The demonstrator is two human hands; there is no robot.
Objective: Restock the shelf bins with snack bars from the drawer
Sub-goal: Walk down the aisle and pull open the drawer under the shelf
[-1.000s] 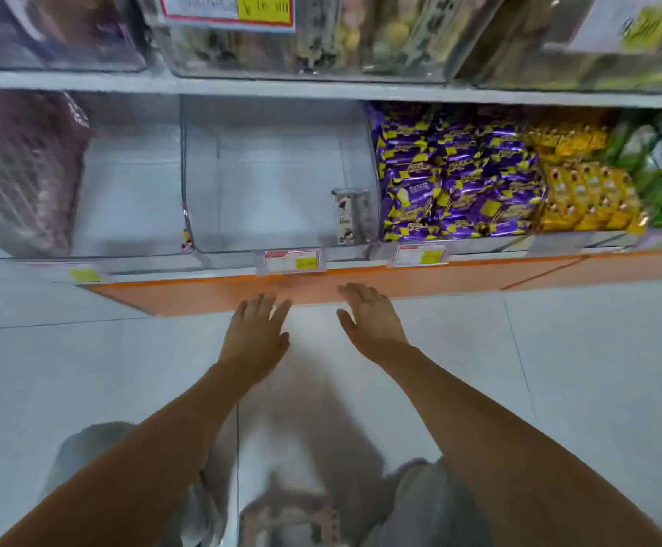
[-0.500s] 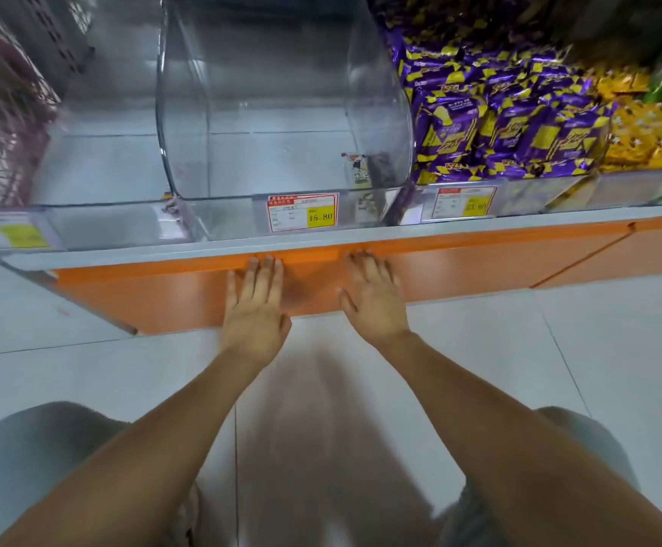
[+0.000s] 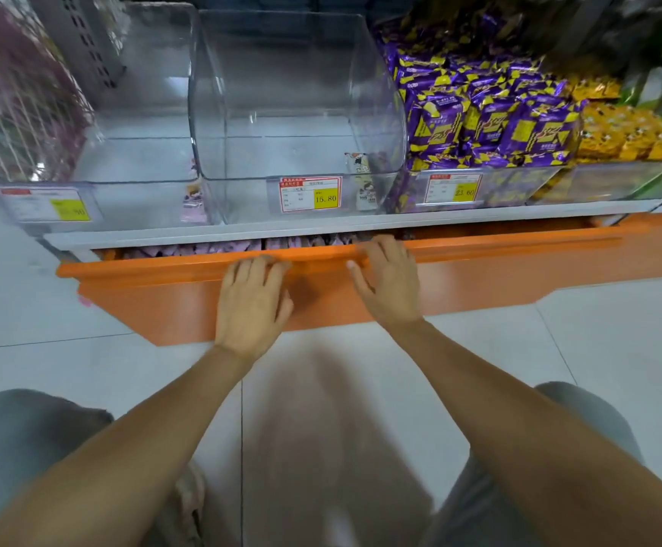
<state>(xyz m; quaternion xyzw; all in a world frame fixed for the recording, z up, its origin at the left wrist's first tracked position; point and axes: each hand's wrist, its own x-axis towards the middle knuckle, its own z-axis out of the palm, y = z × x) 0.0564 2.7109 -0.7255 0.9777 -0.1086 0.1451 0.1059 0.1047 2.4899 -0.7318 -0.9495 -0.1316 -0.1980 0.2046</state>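
Both left hand (image 3: 252,305) and right hand (image 3: 390,284) curled over the drawer (image 3: 163,294) lip, snack bars (image 3: 211,246) probably just behind.

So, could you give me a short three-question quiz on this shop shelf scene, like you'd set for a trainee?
1. Which hands grip the top edge of the orange drawer?
2. True or false: the orange drawer is fully closed.
3. The price tag on the middle clear bin reads: A) 15.80 B) 9.90 C) 42.00

Key
1. Both: the left hand and the right hand.
2. False: it is pulled out a little, and pale purple packets show in the gap.
3. A
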